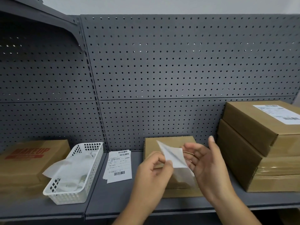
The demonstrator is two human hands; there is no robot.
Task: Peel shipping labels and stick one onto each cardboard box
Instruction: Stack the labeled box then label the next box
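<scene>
Lower centre of frame: left hand point(151, 172) pinching label sheet point(174, 157) at its edge; right hand point(206, 161) spread open, fingers behind sheet. Directly behind: unlabelled box point(170, 143). Label stack point(119, 166) lower left of centre.

A grey metal shelf point(113, 200) carries a "MAKEUP"-printed carton point(27, 161), a white plastic basket point(76, 192), a stack of printed shipping labels point(119, 166), a plain cardboard box point(170, 145) and stacked cartons point(259, 143) at right.
</scene>
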